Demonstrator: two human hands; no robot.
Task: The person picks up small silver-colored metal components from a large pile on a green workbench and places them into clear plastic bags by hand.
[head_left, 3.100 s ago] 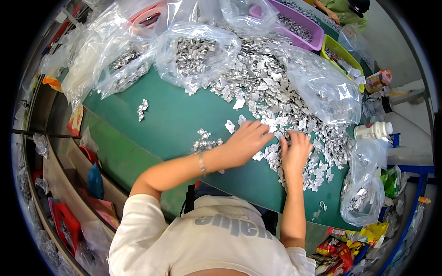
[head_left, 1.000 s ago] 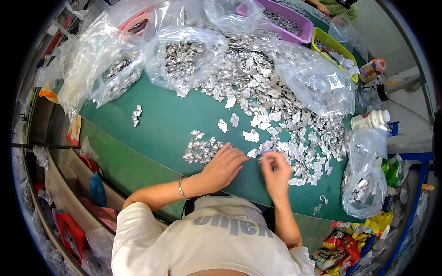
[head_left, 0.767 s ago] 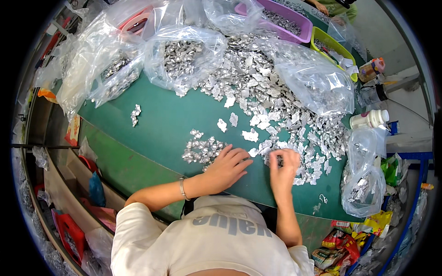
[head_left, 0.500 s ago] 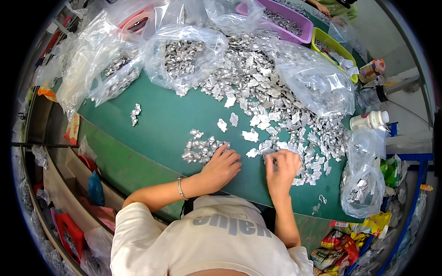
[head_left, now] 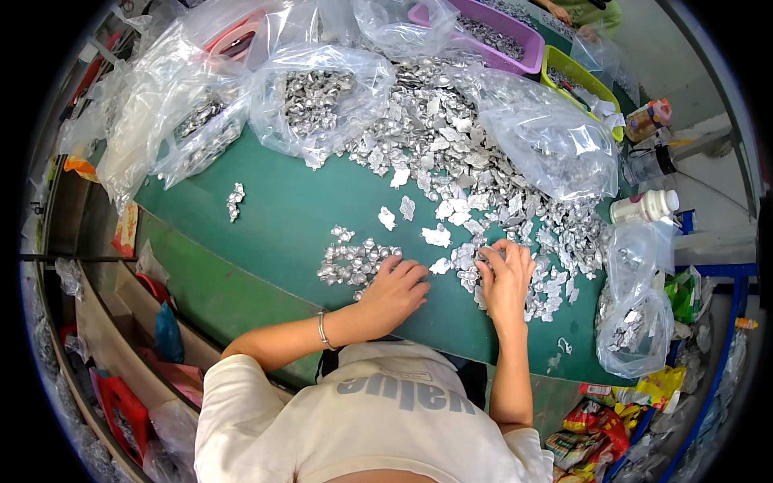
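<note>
My left hand [head_left: 393, 296], with a bracelet [head_left: 323, 330] at its wrist, rests at the right edge of a small cluster of shiny silver metal pieces [head_left: 346, 262]. Its fingers are loosely stretched out and slightly bent, the fingertips touching the cluster's edge. My right hand [head_left: 507, 282] is at the near edge of the big heap of flat silver metal pieces [head_left: 463, 145]. Its thumb and fingers are drawn together round a small metal piece, mostly hidden by the fingers. A few single pieces [head_left: 436, 236] lie between the cluster and the heap.
Clear plastic bags of metal pieces [head_left: 270, 121] line the green table's far side. Purple [head_left: 527, 48] and lime-green [head_left: 551, 60] bins stand behind the heap. A white bottle [head_left: 644, 207] and another bag [head_left: 636, 322] are at right. A separate strip of pieces [head_left: 235, 201] lies left.
My right hand has moved up and to the right, to the heap's near edge, and its fingers have closed there. My left hand has shifted slightly right.
</note>
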